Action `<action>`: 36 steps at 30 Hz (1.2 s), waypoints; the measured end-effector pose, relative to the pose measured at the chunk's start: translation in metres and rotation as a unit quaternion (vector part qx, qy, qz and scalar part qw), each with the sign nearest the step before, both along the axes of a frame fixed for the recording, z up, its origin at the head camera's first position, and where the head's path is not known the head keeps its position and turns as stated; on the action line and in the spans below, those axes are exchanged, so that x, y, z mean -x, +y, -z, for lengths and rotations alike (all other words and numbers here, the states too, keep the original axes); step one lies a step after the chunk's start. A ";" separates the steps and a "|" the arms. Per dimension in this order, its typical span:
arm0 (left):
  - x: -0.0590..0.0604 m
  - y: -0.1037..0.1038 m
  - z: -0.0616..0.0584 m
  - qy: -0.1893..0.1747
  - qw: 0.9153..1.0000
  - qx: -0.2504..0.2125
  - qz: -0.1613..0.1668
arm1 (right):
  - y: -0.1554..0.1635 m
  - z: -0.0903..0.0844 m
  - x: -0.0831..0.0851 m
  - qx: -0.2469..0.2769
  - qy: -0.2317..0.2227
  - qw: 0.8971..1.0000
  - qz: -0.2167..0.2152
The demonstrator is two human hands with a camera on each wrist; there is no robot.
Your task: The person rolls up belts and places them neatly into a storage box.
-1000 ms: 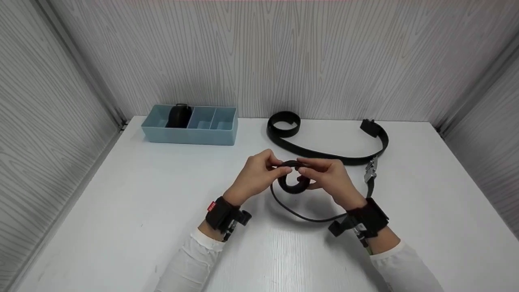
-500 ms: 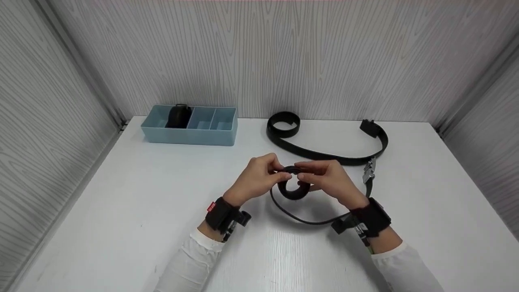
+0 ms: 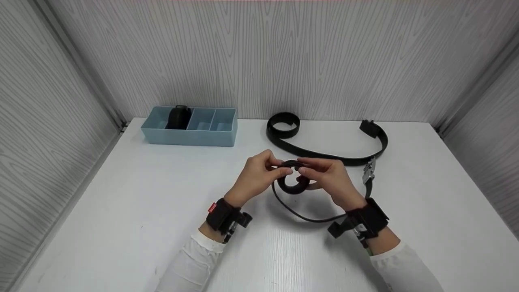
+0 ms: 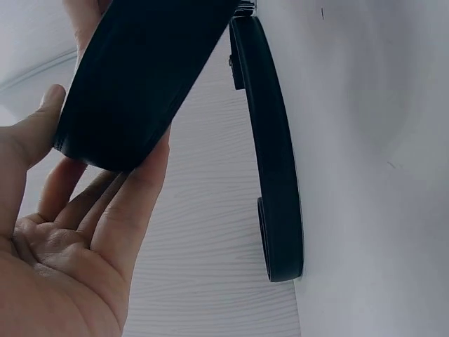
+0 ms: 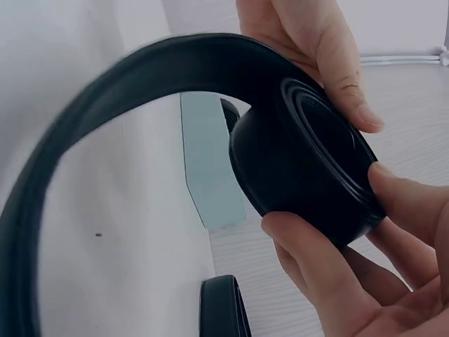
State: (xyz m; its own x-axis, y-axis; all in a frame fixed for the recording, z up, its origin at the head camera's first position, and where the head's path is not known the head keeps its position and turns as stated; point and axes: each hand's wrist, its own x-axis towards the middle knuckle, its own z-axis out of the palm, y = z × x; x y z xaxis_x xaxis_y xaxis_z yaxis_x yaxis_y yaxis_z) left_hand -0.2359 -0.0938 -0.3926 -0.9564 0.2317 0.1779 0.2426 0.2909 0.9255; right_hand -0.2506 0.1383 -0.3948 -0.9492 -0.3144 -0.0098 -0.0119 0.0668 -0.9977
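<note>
While the left hand (image 3: 256, 178) and right hand (image 3: 332, 178) pinch one coiled black belt (image 3: 293, 189) between them above the surface (image 3: 142, 194), they cover parts of it; the right wristband (image 3: 369, 218) hides some trailing length. One second belt (image 3: 344, 160) lies behind; one blue tray (image 3: 188, 137) holds one dark roll (image 3: 178, 117), base hidden.

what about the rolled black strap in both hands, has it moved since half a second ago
Yes, slightly: against the light blue plastic divided tray, the rolled strap sits higher in the head view; lifted or pushed away, I cannot tell.
</note>
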 end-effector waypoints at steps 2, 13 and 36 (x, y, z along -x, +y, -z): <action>0.000 0.000 0.000 -0.005 1.000 -0.004 0.001 | 0.000 0.001 0.000 0.006 -0.004 1.000 0.002; -0.002 -0.002 -0.004 0.014 0.999 0.014 0.030 | 0.006 -0.003 0.003 -0.036 -0.005 0.998 -0.060; -0.001 0.000 -0.003 -0.011 1.000 0.003 -0.001 | 0.005 0.001 0.006 -0.008 -0.005 1.000 -0.021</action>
State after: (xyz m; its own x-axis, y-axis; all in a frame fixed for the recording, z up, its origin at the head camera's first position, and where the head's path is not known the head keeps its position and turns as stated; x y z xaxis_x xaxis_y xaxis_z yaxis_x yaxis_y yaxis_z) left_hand -0.2347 -0.0942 -0.3901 -0.9603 0.2312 0.1563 0.2226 0.2963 0.9288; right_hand -0.2569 0.1432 -0.3954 -0.9352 -0.3533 -0.0239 -0.0056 0.0820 -0.9966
